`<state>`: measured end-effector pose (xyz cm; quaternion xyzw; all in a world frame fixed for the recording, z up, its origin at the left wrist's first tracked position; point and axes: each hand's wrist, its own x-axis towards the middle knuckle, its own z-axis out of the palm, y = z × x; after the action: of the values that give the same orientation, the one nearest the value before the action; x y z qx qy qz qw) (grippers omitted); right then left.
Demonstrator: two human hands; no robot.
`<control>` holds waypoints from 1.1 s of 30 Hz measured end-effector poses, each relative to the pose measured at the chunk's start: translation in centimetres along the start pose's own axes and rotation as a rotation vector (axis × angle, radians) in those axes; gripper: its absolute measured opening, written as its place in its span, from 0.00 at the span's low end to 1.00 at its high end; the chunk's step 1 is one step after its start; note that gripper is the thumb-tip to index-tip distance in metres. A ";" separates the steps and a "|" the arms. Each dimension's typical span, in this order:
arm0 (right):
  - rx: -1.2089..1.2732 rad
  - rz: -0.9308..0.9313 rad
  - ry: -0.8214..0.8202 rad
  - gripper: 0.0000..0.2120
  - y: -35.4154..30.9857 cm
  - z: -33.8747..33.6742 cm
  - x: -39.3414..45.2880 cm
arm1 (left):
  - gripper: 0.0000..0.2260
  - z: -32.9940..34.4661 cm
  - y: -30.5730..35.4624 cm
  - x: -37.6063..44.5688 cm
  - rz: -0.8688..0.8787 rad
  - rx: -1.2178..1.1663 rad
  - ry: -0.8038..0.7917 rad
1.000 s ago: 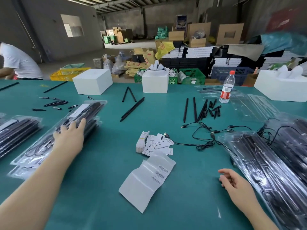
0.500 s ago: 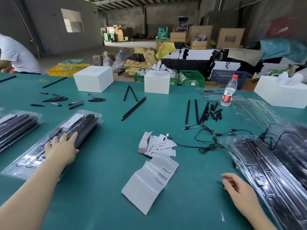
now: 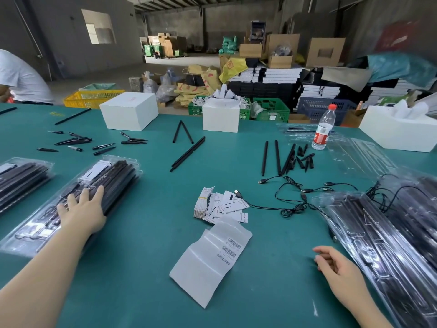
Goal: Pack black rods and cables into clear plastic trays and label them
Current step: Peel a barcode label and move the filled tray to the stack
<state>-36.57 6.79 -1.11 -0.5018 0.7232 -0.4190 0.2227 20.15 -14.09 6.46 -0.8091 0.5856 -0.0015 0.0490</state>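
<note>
My left hand [image 3: 81, 210] lies flat with straight fingers on a stack of packed clear trays [image 3: 113, 178] full of black rods, at the left of the green table [image 3: 146, 268]. My right hand [image 3: 337, 266] hovers low at the right with loosely curled fingers, holding nothing, just left of another pile of filled trays [image 3: 378, 233]. Between the hands lie a sheet of barcode labels [image 3: 212, 254] and a heap of small white labels [image 3: 220, 204]. Loose black cables [image 3: 290, 197] and black rods [image 3: 276, 157] lie further back.
Another tray stack [image 3: 19, 178] sits at the far left. Short black tips [image 3: 78, 142] are scattered at back left. White boxes [image 3: 128, 110] [image 3: 221, 116] [image 3: 399, 131], a water bottle [image 3: 322, 129] and empty clear trays [image 3: 361, 152] line the back. A person in white [image 3: 21, 79] stands far left.
My left hand slid along the tray stack toward me and stays flat on it. My right hand barely moved. The view shifted slightly.
</note>
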 end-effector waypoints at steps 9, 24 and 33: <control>-0.002 0.006 0.006 0.11 0.4 0.0 0.1 | 0.38 0.1 -0.3 0.6 -0.009 -0.004 -0.004; 0.020 0.022 0.007 0.11 0.4 0.0 0.1 | 0.44 0.0 -0.4 1.6 -0.044 -0.026 -0.026; 0.014 0.020 -0.003 0.12 0.5 0.0 0.1 | 0.39 0.6 -1.0 1.7 -0.046 0.034 0.016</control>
<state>-36.91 6.78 -1.50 -0.4936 0.7248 -0.4211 0.2317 21.67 -15.30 5.86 -0.8214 0.5670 -0.0193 0.0582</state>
